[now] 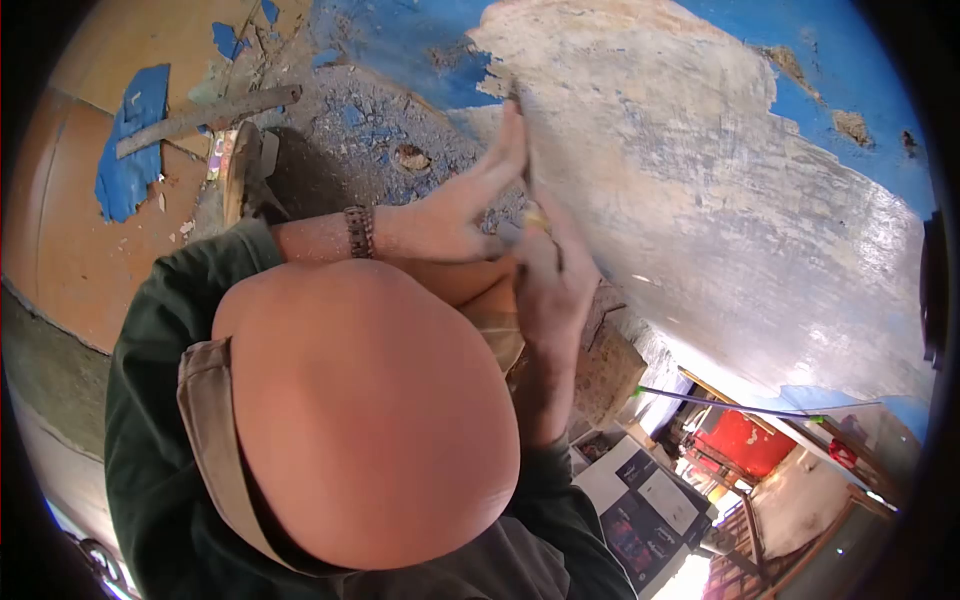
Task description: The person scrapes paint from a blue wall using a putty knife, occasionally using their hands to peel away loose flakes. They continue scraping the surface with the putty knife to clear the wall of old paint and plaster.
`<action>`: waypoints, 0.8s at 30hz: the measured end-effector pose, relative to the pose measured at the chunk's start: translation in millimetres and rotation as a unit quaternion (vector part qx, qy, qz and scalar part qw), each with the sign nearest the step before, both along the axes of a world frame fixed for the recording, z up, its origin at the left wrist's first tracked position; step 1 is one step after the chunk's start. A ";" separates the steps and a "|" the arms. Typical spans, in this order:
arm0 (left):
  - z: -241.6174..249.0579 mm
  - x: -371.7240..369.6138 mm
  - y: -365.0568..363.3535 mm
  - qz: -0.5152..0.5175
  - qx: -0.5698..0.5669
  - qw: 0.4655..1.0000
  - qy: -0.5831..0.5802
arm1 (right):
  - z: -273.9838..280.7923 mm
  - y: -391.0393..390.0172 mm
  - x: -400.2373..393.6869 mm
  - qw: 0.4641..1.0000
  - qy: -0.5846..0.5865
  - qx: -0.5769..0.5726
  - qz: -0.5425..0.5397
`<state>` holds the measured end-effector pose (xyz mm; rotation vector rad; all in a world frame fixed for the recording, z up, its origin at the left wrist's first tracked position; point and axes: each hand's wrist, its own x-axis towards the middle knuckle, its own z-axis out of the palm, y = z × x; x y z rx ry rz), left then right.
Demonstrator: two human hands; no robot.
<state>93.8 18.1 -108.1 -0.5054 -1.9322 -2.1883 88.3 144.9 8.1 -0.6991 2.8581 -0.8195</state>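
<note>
My right hand [555,275] is closed round the handle of a thin-bladed scraper [530,180], seen nearly edge-on against the wall. Light yellow shows at the handle between its fingers. My left hand [470,205], with a beaded bracelet at the wrist, has its fingers stretched out straight along the blade and its thumb apart. Its fingertips reach the blade's far end, by the ragged edge of the blue paint [450,75]. To the right of the blade spreads the bared pale wall [660,170]. My bent knee [370,410] hides part of both forearms.
Paint flakes and dust [375,130] cover the floor along the wall. A metal bar [210,120] lies across a blue paint piece [135,185] on the orange tiles [75,240]. A printed box [640,510] and a red panel [745,443] stand at lower right.
</note>
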 end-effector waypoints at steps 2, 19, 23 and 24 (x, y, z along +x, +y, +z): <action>0.5 1.4 -10.6 0.020 0.038 0.998 -0.040 | -1.7 -21.6 7.1 0.978 -0.160 -0.062 -0.120; -7.7 -0.4 -8.8 0.091 -0.027 0.995 0.010 | -19.9 0.3 0.3 0.974 -0.161 -0.140 -0.081; -1.4 1.0 -6.9 0.098 -0.049 0.994 0.006 | -34.1 6.1 1.3 0.987 -0.074 -0.140 -0.031; 3.3 -0.1 -7.3 0.052 -0.050 0.997 0.009 | -26.1 11.8 2.0 0.988 -0.056 -0.145 -0.017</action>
